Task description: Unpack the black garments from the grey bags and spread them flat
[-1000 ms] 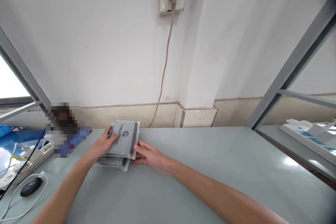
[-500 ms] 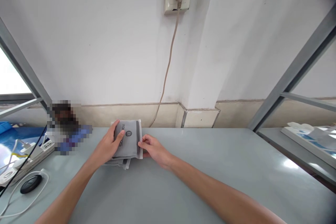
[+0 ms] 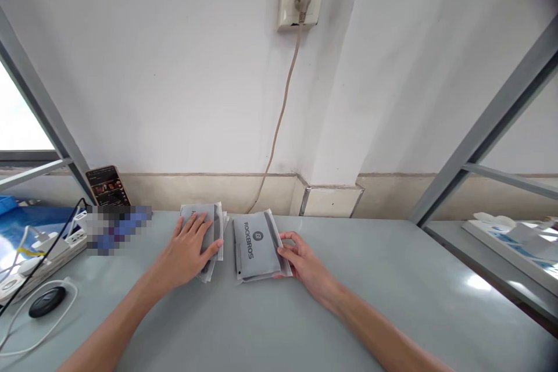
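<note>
A short stack of grey plastic packets with frosted edges lies left of centre on the table. My left hand rests flat on top of it, fingers spread and thumb out to the side. Just right of the stack is a single grey packet printed ROCKBROS with a round logo. My right hand pinches this packet's right edge between thumb and fingers. A narrow gap separates the packet from the stack.
On the left are a white power strip with plugs, a black oval device with a white cable, and a phone leaning upright. A cord hangs from the wall socket. Metal frame bars slant at both sides.
My right hand has drawn the top packet off the stack to the right. My left hand has gone from gripping the packet's side to lying flat on the remaining stack.
</note>
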`<state>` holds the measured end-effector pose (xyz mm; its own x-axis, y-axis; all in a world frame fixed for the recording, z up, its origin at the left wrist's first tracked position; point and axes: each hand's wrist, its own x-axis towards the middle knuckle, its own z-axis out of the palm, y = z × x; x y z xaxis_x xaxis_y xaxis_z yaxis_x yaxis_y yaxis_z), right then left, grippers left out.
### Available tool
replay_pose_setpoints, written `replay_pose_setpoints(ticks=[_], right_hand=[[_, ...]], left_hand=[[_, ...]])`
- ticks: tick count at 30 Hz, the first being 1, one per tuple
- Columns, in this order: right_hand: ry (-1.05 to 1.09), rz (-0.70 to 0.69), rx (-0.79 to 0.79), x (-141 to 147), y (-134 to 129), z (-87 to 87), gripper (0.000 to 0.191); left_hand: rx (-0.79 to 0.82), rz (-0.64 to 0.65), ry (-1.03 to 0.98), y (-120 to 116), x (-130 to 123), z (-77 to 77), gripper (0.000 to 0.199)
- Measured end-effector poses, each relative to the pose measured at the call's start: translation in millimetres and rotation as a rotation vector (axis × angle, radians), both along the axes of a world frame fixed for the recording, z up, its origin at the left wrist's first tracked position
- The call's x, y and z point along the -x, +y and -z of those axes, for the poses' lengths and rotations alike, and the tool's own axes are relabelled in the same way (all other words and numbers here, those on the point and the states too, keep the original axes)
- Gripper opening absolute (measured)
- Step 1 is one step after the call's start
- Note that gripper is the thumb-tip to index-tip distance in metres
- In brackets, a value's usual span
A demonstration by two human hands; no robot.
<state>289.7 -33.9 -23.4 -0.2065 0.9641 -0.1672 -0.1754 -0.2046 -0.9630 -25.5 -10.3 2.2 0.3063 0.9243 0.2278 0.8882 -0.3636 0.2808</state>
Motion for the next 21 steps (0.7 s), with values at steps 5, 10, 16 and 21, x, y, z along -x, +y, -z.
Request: replay_pose_setpoints(ticks=[5, 10, 16, 21], right_hand=[[0.011, -0.011, -0.061, 9, 0, 9.3, 0.059], [0.102, 0.019, -0.107, 8, -1, 4.4, 0.062], [0.161, 0.007, -0.12, 8, -5, -9.3, 0.053], [0.134, -0.042, -0.117, 12, -11, -13.1, 0.047]], left_hand=[[-0.014, 0.109, 0.0, -7, -4, -0.5, 0.065], [-0.001, 0.122, -0.048, -6, -1, -6.7, 0.051], [-0.102, 0.131, -0.131, -12, -16, -10.1, 0.045], [0.123, 0.081, -0.504, -41, -53, -12.6, 0.055]])
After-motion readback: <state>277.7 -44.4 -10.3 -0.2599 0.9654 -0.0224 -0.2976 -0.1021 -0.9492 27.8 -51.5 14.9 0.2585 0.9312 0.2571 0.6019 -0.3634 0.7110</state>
